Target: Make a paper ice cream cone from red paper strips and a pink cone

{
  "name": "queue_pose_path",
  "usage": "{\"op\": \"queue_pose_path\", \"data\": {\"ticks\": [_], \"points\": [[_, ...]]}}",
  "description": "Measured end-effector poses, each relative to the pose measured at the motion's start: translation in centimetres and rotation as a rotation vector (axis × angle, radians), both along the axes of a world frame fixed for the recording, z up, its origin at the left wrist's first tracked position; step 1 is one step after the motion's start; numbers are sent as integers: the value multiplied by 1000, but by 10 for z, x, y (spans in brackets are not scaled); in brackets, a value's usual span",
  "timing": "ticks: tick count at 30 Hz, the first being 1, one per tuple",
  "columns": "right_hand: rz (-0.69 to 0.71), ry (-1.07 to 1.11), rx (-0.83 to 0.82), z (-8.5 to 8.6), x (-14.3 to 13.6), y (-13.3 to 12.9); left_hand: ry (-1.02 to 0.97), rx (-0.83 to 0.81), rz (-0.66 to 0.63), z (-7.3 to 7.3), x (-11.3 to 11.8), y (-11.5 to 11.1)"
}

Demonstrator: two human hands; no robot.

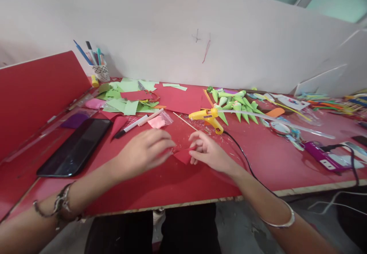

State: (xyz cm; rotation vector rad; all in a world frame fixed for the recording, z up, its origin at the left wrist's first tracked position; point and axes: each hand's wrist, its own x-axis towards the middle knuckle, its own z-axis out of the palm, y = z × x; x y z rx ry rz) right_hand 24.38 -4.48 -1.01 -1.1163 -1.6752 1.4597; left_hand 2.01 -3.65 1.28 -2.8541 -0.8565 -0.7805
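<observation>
A small piece of red paper [183, 156] is pinched between the thumb and fingers of my right hand [210, 152], just above the red table. My left hand [147, 151] hovers at the left of that paper. Its fingers are loosely bent and slightly apart, with nothing visible in them; the tips are a little blurred. Beyond the hands, a yellow glue gun [208, 118] rests on the table with a long clear glue stick [275, 122] out of its back. A thin wooden stick [185, 121] lies between the hands and the gun.
At left lie a black phone [76, 147], a marker [131, 127] and a small bag of pink material [159, 120]. Green paper pieces [114, 103] and red sheets [180, 98] are behind. Several green paper cones [236, 107] sit right, near a purple power strip [325, 156].
</observation>
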Motion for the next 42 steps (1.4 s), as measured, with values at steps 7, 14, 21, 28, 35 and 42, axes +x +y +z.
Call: {"op": "queue_pose_path", "data": {"ticks": [7,14,21,28,35,42], "points": [[-29,-439,157,-6,-5,-14,306,-166,-72,-21,31,-33],[-32,-939,534,4,-6,-5,316,-301,22,-30,30,-39],[-253,-1314,655,-4,0,23,291,-377,-50,-28,19,-43],[-246,-1330,619,-7,3,26,269,-401,-33,-27,13,-49],[-232,-1331,625,0,-3,21,248,-473,103,-19,32,-38],[-284,-1333,637,19,23,-7,227,-606,52,-17,35,-29]]}}
